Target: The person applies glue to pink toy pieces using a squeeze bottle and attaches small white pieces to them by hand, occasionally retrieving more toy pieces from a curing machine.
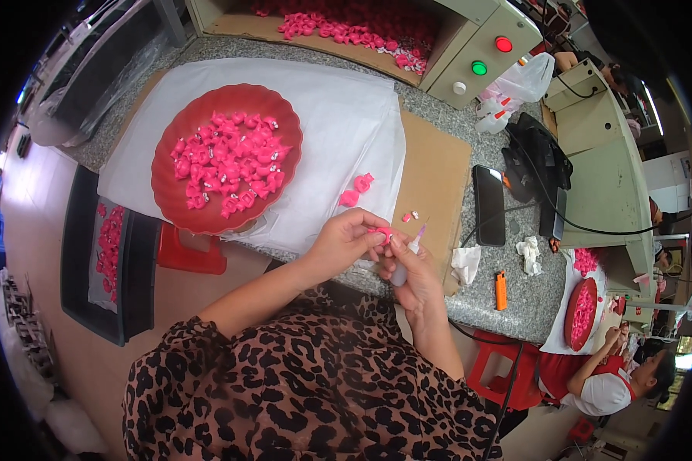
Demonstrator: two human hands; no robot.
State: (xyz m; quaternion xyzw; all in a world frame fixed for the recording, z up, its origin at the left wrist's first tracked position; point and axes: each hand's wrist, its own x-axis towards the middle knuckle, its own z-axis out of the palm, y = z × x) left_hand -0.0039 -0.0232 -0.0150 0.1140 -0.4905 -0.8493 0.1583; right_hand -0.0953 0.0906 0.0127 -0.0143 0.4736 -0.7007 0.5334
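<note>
Pink piece (384, 232), bottle (399, 274) in near-closed hands (337, 244) (425, 286)

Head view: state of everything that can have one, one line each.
Left hand: closed, pinching a pink piece
Right hand: closed around a bottle, fingertips at the pink piece
Bottle: tilted, tip exposed
Red dish: partly filled with pink pieces
Dark bin: open, pink pieces inside
Phone: lying flat, screen dark
Orange lighter: lying down, unlit
White tissue: crumpled

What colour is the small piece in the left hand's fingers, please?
The piece is bright pink, best seen in the head view, the only one here.
</note>
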